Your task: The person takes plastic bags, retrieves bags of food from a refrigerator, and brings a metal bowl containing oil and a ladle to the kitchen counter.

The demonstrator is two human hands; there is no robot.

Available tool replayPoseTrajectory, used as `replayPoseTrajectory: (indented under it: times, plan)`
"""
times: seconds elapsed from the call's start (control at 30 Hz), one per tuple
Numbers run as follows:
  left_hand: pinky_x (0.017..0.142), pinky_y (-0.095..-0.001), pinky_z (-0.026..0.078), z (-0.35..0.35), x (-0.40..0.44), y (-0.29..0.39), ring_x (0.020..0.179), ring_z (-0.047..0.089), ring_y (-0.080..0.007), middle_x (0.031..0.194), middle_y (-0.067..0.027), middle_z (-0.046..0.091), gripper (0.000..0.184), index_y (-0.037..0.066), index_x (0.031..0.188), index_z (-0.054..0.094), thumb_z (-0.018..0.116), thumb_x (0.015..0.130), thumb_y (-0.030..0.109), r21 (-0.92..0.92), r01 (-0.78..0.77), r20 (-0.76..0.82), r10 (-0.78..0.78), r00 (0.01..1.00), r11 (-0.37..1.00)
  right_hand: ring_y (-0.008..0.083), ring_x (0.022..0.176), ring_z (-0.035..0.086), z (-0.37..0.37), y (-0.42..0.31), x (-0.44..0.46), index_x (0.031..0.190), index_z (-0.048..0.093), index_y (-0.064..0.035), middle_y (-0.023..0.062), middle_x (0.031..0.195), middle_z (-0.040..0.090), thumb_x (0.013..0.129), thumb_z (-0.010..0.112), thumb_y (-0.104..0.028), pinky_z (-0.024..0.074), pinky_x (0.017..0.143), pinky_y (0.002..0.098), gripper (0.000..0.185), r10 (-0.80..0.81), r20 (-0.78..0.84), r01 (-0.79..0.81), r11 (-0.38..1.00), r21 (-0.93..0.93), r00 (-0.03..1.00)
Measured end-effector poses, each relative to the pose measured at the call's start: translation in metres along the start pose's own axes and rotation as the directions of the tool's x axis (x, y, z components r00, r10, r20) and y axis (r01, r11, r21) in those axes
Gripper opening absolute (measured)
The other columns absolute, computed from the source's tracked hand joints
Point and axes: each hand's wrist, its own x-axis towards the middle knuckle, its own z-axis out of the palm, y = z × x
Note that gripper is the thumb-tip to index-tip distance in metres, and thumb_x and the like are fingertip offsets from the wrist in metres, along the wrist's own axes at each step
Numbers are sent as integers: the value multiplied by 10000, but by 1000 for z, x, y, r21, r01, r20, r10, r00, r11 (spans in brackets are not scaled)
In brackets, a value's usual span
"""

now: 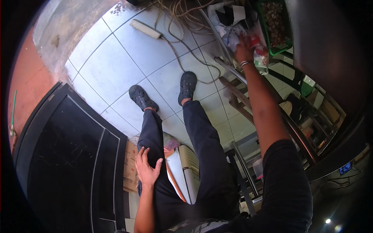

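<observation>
My left hand (148, 167) lies on my thigh in dark trousers (155, 136), its fingers apart and holding nothing. Out to the upper right, my right hand (243, 51) reaches into a pile of clear plastic (232, 39) on a rack. Its visible fingers look stretched out, though their tips are partly hidden by the plastic. Close beside that hand is a clear plastic bottle (261, 60) with red on it. Dark and white pieces (233, 15) lie just beyond the pile. A pale band circles my right wrist.
A green basket (276, 50) of small brownish pieces stands right of the pile. Metal rails (233, 72) run beneath my right arm. On the tiles lie a cord (176, 54) and a long pale block (145, 29). A black cabinet (58, 155) stands at left; a cardboard box (130, 165) is beside my leg.
</observation>
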Motion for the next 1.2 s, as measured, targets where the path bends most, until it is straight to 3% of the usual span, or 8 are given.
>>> replayPoseTrajectory:
  times: [0.17,0.43,0.53,0.8,0.93,1.03,1.13,1.2]
  plan:
    - [1085,-485,339,3,-1,-1,1268,467,-385,1388,-173,502,677,58,1317,540,760,793,428,1,-5,-10,5,1000,1000,388,1379,352,-6,58,26,997,691,-71,126,1435,500,775,652,-181,349,1129,449,251,157,-217,-114,974,196,963]
    - [1091,-495,333,4,-1,0,1270,464,-392,1393,-178,497,690,56,1322,534,751,798,449,-5,5,-11,-5,1000,1000,377,1446,259,-65,13,-1,1194,665,-180,73,1589,286,733,721,-132,381,1078,559,466,-447,-212,441,894,-74,869]
    - [1084,-495,337,5,-3,-2,1268,466,-393,1390,-178,498,689,55,1319,536,753,796,446,-1,2,-12,-2,1000,1000,394,1438,275,-45,-1,3,1208,665,-216,84,1580,299,760,711,-128,393,1070,562,459,-312,-7,309,936,168,950]
    - [1077,-490,344,10,-5,-3,1267,467,-392,1391,-171,500,665,50,1304,551,762,793,420,-40,11,-16,-12,1000,999,330,1304,468,-47,28,20,894,661,-101,90,1446,474,803,668,-112,415,1052,451,92,-98,-569,147,988,40,816]
    - [1087,-493,331,8,-5,-3,1269,466,-389,1387,-168,505,673,53,1314,544,756,797,429,-32,11,-10,-11,1000,999,311,1215,520,-37,17,34,991,660,-127,58,1312,568,788,689,-118,425,991,449,205,-489,-166,490,871,-36,856]
    - [1095,-496,325,9,-5,-1,1273,465,-387,1383,-167,507,677,54,1315,543,752,798,438,-25,17,-6,-17,1000,1000,294,1157,540,-31,-8,38,1063,645,-129,48,1160,614,787,703,-123,437,918,458,282,-301,-44,304,939,162,953]
    - [1098,-496,323,10,-5,-1,1275,467,-386,1381,-167,508,677,57,1316,544,750,799,443,-25,13,-6,-14,1000,1000,311,1119,562,-27,-31,38,1046,660,-138,47,1036,648,818,678,-143,412,973,459,229,40,-340,166,813,558,940]
    - [1098,-495,323,11,-4,-2,1274,468,-385,1381,-166,508,676,59,1316,544,749,799,443,-24,-2,-10,2,1000,1000,348,1072,591,-28,-35,35,1037,675,-129,73,1036,671,792,713,-129,407,980,465,249,4,-360,187,849,494,933]
